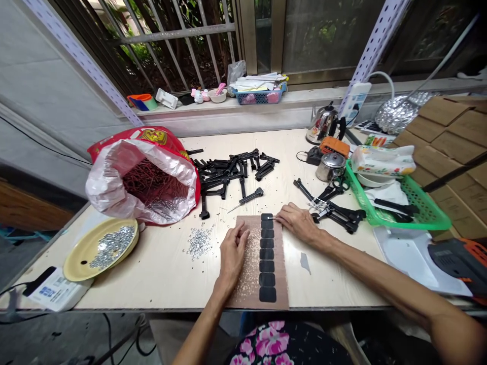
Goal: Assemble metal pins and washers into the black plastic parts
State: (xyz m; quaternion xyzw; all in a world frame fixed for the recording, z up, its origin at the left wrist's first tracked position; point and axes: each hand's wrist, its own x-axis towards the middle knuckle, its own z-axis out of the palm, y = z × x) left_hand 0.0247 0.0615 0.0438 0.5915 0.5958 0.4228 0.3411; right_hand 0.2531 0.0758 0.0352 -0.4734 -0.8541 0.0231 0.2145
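On the table in front of me lies a brown board (247, 274) speckled with pale grains. A single column of black rounded squares (267, 253) runs along its right part. My left hand (231, 256) rests on the board's upper left edge, fingers laid on its surface, with nothing seen in them. At the top black square, my right hand (299, 223) is closed in a pinch on a thin, light-tipped piece (271, 218), whose kind is too small to make out. Small shiny metal rings (200, 243) are scattered left of the board.
A red-and-white sack (114, 172) holds dark red thin pieces. Beside it sits a yellow dish (76, 258) of metal bits. Black handle-like parts (228, 170) lie behind the board, more (344, 213) at right. A green basket (429, 215), metal pot (330, 167) and cardboard boxes (437, 137) stand right.
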